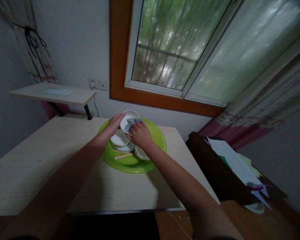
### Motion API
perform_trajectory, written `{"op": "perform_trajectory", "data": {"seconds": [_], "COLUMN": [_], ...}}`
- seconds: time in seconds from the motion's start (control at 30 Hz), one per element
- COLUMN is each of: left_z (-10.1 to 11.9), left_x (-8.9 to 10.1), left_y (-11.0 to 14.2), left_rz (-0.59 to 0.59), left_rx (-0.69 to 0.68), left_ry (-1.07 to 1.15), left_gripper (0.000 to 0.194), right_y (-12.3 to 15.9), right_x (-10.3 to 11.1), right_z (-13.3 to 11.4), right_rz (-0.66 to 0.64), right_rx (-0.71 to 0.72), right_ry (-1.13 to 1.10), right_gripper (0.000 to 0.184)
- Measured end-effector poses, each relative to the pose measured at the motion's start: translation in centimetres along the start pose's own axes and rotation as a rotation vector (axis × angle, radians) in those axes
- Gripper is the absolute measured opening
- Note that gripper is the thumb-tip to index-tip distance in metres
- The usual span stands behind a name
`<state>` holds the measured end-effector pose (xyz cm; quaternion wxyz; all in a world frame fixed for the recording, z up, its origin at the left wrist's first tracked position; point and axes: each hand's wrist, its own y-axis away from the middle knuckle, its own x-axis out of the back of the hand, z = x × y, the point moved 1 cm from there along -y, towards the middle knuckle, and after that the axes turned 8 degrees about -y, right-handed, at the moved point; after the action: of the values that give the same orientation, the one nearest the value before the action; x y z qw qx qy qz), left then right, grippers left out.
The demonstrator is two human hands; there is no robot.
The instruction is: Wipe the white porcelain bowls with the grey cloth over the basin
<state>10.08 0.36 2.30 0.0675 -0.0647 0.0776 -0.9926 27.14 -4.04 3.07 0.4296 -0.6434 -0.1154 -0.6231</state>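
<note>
Over a round green tray (120, 166), my left hand (115, 122) grips a white bowl (126, 117) by its left rim, the inside tilted toward me. My right hand (141, 134) is closed on a grey cloth (130, 124) with dark markings and presses it into that bowl. Below them another white bowl (119, 138) sits on a white plate (126, 147) in the tray. A further white bowl (141, 154) is partly hidden under my right wrist. Light wooden chopsticks (123, 155) lie in front of the plate.
The tray stands on a pale wooden table (90, 186) near its back edge. A small raised shelf (72, 96) with a paper is at back left. Right of the table, papers (230, 156) lie on a dark piece of furniture (212, 170). A window is behind.
</note>
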Motion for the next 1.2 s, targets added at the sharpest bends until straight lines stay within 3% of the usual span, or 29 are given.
{"op": "perform_trajectory", "data": {"seconds": [0.2,0.33,0.47,0.67,0.73,0.83,0.97,1.1,1.2], "left_z": [-0.3,-0.4,-0.9,-0.4,-0.1,0.1,-0.2,-0.6,-0.6], "left_x": [0.2,0.1,-0.3,-0.7,-0.6,-0.1,0.3,0.2,0.0], "left_y": [-0.8,-1.1,-1.3,-0.5,-0.2,0.0,-0.3,-0.9,-1.0], "left_rz": [0.012,0.008,-0.053,-0.088,-0.101,-0.070,-0.024,-0.048,-0.044], "left_rx": [-0.060,-0.100,-0.122,-0.113,-0.096,-0.156,-0.231,-0.246,-0.210], "left_ry": [-0.064,-0.068,-0.052,-0.040,-0.031,-0.054,-0.131,-0.128,-0.068], "left_gripper": [0.036,0.033,0.034,0.037,0.041,0.039,0.034,0.030,0.027], "right_y": [0.2,0.5,0.5,0.3,0.2,0.1,0.2,0.5,0.7], "right_x": [-0.4,-1.1,-1.5,-1.3,-0.9,-0.3,0.1,-0.6,-1.3], "right_z": [0.2,0.7,0.7,0.7,0.5,0.1,0.0,0.5,0.9], "right_rz": [-0.074,-0.048,-0.013,0.015,0.025,-0.019,-0.060,-0.086,-0.037], "right_rx": [0.198,0.267,0.226,0.009,-0.032,-0.037,0.077,0.236,0.257], "right_ry": [-0.051,-0.165,-0.178,-0.075,-0.032,-0.001,-0.014,-0.103,-0.192], "right_gripper": [0.022,0.045,0.066,0.079,0.074,0.043,0.020,0.020,0.036]}}
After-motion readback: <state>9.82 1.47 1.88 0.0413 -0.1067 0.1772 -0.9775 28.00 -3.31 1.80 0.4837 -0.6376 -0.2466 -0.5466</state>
